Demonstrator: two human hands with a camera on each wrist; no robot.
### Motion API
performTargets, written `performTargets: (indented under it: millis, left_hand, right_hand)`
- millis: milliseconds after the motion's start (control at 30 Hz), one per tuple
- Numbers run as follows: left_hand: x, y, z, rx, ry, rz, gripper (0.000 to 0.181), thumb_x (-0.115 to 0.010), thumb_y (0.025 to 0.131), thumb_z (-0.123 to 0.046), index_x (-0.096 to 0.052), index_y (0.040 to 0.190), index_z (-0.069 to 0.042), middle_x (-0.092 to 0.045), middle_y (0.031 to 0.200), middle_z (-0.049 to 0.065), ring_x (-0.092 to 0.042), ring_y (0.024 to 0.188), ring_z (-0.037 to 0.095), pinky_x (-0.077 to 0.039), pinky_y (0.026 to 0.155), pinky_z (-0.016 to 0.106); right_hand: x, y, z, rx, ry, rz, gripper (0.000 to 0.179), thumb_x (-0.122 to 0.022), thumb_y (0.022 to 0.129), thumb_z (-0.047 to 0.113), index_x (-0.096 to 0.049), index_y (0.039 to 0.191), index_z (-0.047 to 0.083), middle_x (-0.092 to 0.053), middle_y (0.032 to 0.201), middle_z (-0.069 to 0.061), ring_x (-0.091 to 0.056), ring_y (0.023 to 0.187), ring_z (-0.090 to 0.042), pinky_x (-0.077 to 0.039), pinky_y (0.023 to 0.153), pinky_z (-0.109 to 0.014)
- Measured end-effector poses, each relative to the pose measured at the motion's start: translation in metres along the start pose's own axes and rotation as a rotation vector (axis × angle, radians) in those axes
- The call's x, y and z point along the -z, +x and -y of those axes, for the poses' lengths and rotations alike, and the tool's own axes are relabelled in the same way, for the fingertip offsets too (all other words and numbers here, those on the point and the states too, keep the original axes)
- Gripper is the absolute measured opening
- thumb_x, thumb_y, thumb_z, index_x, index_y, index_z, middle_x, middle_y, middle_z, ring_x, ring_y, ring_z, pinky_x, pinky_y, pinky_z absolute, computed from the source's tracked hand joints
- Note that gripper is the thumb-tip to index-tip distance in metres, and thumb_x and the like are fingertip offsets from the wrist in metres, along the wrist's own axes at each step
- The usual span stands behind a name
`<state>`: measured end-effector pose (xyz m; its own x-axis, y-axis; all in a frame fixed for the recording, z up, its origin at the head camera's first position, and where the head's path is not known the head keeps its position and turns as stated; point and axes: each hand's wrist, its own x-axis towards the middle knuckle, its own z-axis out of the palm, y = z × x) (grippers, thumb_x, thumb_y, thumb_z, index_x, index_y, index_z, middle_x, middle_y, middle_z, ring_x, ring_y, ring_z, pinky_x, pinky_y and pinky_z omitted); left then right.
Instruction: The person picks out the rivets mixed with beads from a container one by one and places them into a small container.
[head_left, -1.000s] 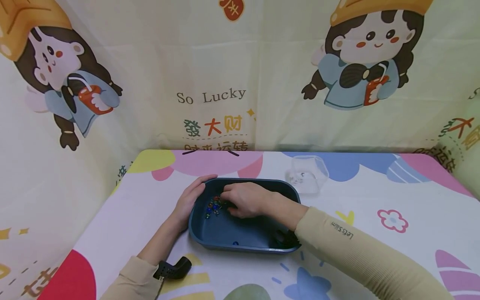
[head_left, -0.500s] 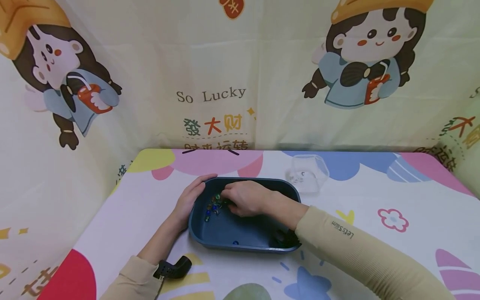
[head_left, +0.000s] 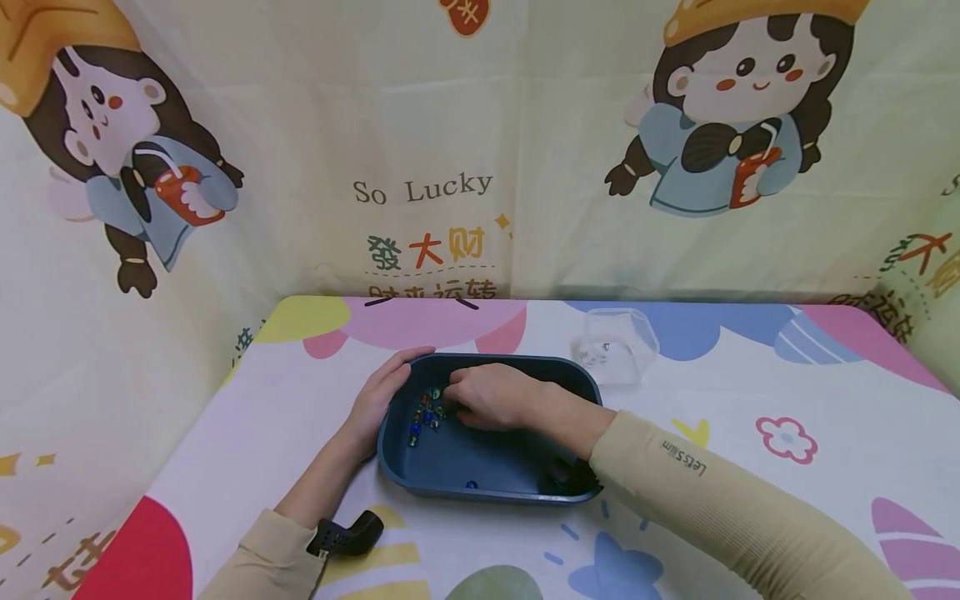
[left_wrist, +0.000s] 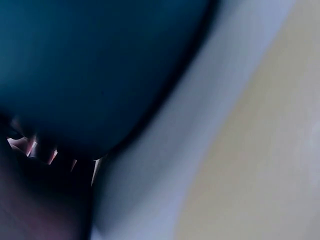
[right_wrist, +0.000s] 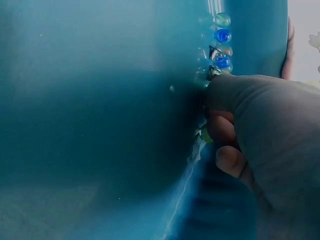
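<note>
A dark blue tray point(head_left: 487, 498) stands on the table, with several glass marbles point(head_left: 416, 429) in blue, green and amber gathered along its left end. Small clear, shiny pieces point(right_wrist: 214, 52) lie among the marbles. My right hand point(head_left: 495, 398) is inside the tray, fingers curled down at the marbles; a green-yellow marble point(right_wrist: 206, 135) shows beside its fingers in the right wrist view. Whether the fingertips pinch anything is hidden. My left hand point(head_left: 373, 407) rests against the tray's outer left side, its fingers fairly straight along the wall.
Behind the tray, to the right, stands a clear plastic container point(head_left: 621, 350) with small clear bits in it. One blue marble point(head_left: 471, 485) lies apart near the tray's front wall. A printed cloth point(head_left: 555, 167) hangs behind the table.
A few marbles at the tray's left end have shifted slightly beside my right hand's fingers. The right hand has barely moved; the left hand and tray keep their place.
</note>
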<state>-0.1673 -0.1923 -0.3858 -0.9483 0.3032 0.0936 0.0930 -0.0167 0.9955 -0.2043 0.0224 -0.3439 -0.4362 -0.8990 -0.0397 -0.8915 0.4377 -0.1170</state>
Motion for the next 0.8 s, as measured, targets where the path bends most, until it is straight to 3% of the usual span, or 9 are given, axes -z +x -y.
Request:
performTargets:
  millis: [433, 800]
  left_hand:
    - [0.0, 0.001, 0.001, -0.01, -0.002, -0.001, 0.048, -0.027, 0.111, -0.024, -0.038, 0.151, 0.0, -0.042, 0.152, 0.02, -0.041, 0.137, 0.032, -0.039, 0.108, 0.031]
    - [0.0, 0.001, 0.001, -0.006, -0.02, 0.003, 0.048, -0.027, 0.111, -0.024, -0.038, 0.152, 0.0, -0.043, 0.151, 0.021, -0.043, 0.136, 0.034, -0.041, 0.106, 0.029]
  right_hand:
    - [0.002, -0.001, 0.0, 0.01, 0.024, 0.004, 0.009, -0.069, 0.096, 0.015, -0.073, 0.104, 0.011, -0.066, 0.09, -0.002, -0.059, 0.076, -0.012, -0.054, 0.073, -0.022]
    - [0.01, -0.009, -0.002, -0.032, 0.133, -0.094, 0.016, -0.067, 0.095, 0.011, -0.074, 0.11, 0.011, -0.069, 0.101, -0.002, -0.061, 0.083, -0.013, -0.054, 0.083, -0.026]
